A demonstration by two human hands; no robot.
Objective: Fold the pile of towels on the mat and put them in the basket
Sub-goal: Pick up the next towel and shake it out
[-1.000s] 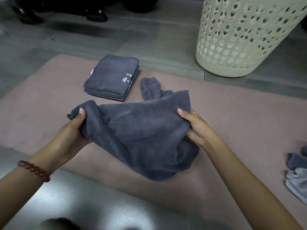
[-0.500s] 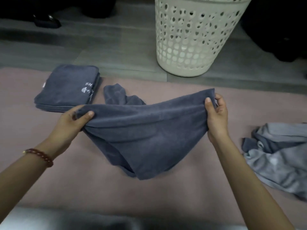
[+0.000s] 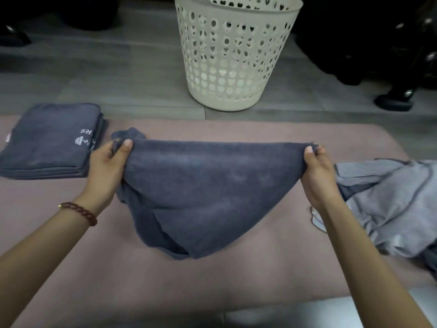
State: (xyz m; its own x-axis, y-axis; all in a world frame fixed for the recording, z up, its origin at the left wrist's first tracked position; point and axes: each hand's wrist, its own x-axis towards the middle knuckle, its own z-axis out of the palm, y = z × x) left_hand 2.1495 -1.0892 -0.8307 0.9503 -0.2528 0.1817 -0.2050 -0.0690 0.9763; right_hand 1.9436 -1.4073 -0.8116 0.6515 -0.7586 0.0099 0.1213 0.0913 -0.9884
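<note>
A person is holding a dark grey towel [image 3: 201, 192] stretched between both hands above a pink mat [image 3: 260, 280]. The left hand [image 3: 104, 166] is pinching the towel's top-left corner, thumb on the near side & fingers curled behind the cloth. The right hand [image 3: 316, 171] is pinching the top-right corner the same way, thumb tip showing at the edge. The top edge is running taut and roughly level betw. the two hands; the rest is hanging down in a loose triangle, w/ its lowest point resting on or just above the mat, cannot tell which. A beaded bracelet [image 3: 80, 213] is sitting on the left wrist. To the left, on the mat's far-left part, a stack of folded towels [image 3: 49, 140] in the same dark grey is lying flat, white print showing near its right edge. To the right, a pile of unfolded towels [image 3: 390, 202], lighter grey w/ dark trim, is lying crumpled on the mat just beside the right forearm. Beyond the mat's far edge, on the grey floor [image 3: 118, 74], a cream plastic basket [image 3: 234, 58] w/ heart- and round-shaped holes is standing upright, well apart from the held towel. Its inside is mostly hidden.
</note>
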